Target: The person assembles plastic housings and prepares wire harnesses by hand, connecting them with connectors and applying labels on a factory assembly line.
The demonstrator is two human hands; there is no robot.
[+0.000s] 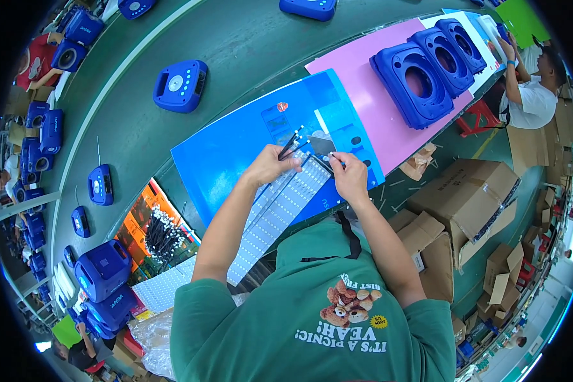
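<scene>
My left hand is closed round a few short black cables with white ends, which stick up past the fingers. Beside it, my right hand pinches finger and thumb together; what lies between them is too small to name. Both hands are over a long pale sheet dotted with rows of small white pads. Under that sheet is a large blue printed board. To the left, a bundle of similar black cables with white ends rests on an orange printed sheet.
Blue speaker front frames stand on a pink sheet at right. Blue speaker panels lie on the green conveyor belt. Blue speaker housings are stacked at left. Cardboard boxes stand right; a co-worker sits far right.
</scene>
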